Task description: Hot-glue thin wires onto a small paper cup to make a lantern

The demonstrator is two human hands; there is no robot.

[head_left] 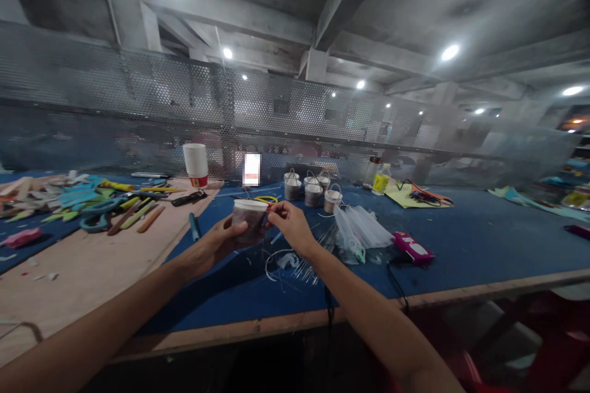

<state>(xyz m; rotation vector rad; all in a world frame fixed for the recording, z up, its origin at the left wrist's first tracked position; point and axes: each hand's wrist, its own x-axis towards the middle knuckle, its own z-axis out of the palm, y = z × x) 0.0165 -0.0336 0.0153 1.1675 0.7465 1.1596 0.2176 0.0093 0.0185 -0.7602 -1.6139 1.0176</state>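
A paper cup (250,218) with a white rim and a grey-brown wrapped side is gripped by my left hand (225,234), thumb across its front. At the cup's right side, the fingers of my right hand (288,221) are pinched together; what they hold is too small to make out. Just behind the cup lies a yellow loop (266,199), mostly hidden, perhaps a tool's handle. Below my right hand, thin clear strips (311,264) and a curled white strand (268,267) lie on the blue tabletop (207,298).
Several small buckets with looped handles (313,193) stand behind my hands. A clear plastic bag (362,230) and a magenta device (412,248) lie to the right, with a yellow-labelled bottle (381,179) farther back. Left are stacked paper cups (196,163), scissors (101,214) and a teal marker (194,227).
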